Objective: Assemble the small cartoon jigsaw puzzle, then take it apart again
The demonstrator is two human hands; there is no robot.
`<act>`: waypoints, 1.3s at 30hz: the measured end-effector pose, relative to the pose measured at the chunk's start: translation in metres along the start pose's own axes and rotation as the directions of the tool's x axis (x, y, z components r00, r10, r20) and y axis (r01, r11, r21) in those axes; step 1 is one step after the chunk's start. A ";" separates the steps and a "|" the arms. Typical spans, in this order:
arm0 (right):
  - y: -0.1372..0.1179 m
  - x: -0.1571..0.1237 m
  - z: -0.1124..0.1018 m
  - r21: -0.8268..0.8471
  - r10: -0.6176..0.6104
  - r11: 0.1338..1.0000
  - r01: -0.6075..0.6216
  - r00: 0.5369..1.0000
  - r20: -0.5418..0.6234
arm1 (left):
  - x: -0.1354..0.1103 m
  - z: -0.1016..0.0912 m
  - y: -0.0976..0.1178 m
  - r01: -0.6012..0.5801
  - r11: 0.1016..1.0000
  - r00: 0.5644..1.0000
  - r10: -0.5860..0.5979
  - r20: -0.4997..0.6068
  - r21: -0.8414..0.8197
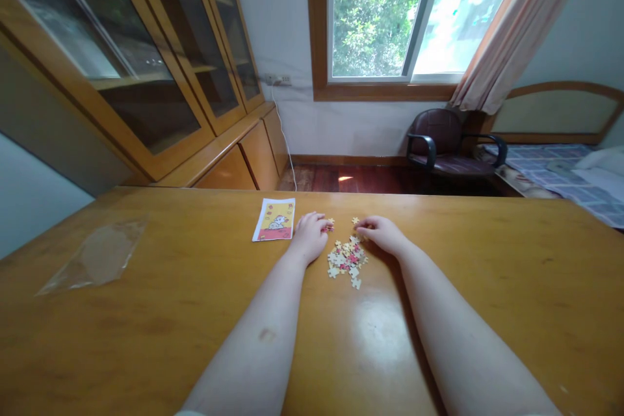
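Observation:
A small heap of jigsaw puzzle pieces (347,257), white, yellow and pink, lies on the wooden table between my forearms. Beyond the heap, my left hand (311,237) rests low with its fingers curled onto a pink puzzle piece (329,229); a pale one lies close by. My right hand (383,234) faces it from the other side, thumb and fingers drawn together at a pale yellow puzzle piece (355,221). Its fingertips are small and partly hidden. Left of my left hand lies a picture card (275,220) showing a white cartoon animal on yellow and red.
A clear plastic bag (100,253) lies flat on the left of the table (195,338). Past the far edge stand a glass-fronted cabinet (209,104), a dark armchair (441,143) and a bed (575,169). A window is in the wall ahead.

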State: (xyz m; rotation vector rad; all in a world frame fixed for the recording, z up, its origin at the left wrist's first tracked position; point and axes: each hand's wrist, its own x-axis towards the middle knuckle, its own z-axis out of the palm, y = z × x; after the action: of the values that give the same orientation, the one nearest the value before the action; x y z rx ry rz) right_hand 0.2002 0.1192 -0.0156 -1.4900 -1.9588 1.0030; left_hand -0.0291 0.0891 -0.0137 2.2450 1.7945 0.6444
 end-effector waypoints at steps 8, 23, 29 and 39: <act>0.009 0.000 -0.012 0.087 -0.081 0.994 0.070 0.989 0.126 | 0.000 0.001 0.000 -0.008 1.000 1.000 0.008 -0.012 -0.026; 0.003 -0.002 -0.012 0.173 0.020 0.984 -0.043 0.991 0.131 | 0.001 0.001 -0.001 -0.012 0.999 1.000 0.011 -0.016 -0.036; 0.006 0.002 -0.010 0.200 0.026 0.979 -0.028 1.000 0.014 | 0.001 0.001 0.000 -0.010 0.999 1.000 0.010 -0.010 -0.041; 0.004 0.006 -0.006 -0.172 -0.076 0.984 0.041 0.976 -0.205 | -0.002 -0.006 0.008 -0.042 0.998 0.999 0.043 0.026 -0.045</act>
State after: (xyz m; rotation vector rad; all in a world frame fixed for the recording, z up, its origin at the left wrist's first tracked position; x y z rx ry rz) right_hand 0.2049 0.1267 -0.0152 -1.5480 -1.9593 0.6390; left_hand -0.0251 0.0849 -0.0059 2.2579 1.7075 0.6525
